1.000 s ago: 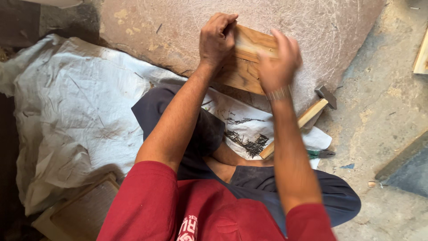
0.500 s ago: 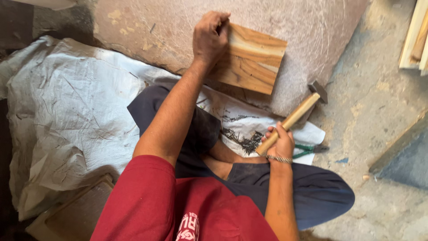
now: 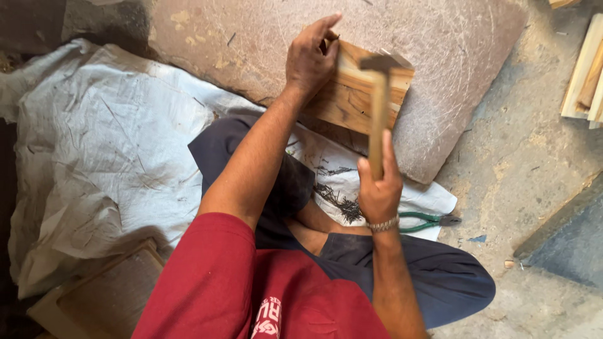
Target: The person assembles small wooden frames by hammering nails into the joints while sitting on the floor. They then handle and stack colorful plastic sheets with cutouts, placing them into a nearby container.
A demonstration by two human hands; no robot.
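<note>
A wooden block [image 3: 352, 94] lies on a flat stone slab [image 3: 452, 75] in front of me. My left hand [image 3: 311, 56] rests on the block's left upper edge, fingers pinched together as if on a small nail; the nail itself is too small to tell. My right hand [image 3: 377, 188] grips the wooden handle of a hammer [image 3: 379, 100], raised upright with its dark metal head over the block's top right.
A heap of small nails [image 3: 339, 204] lies on paper by my lap, with green-handled pliers [image 3: 427, 221] beside it. White sheeting [image 3: 107, 150] covers the floor at left. Wooden slats [image 3: 587, 75] lie at the right edge, a wooden frame [image 3: 107, 295] at lower left.
My right hand left the block, took up the hammer from the floor at right and raised it over the block. My left hand stayed on the block.
</note>
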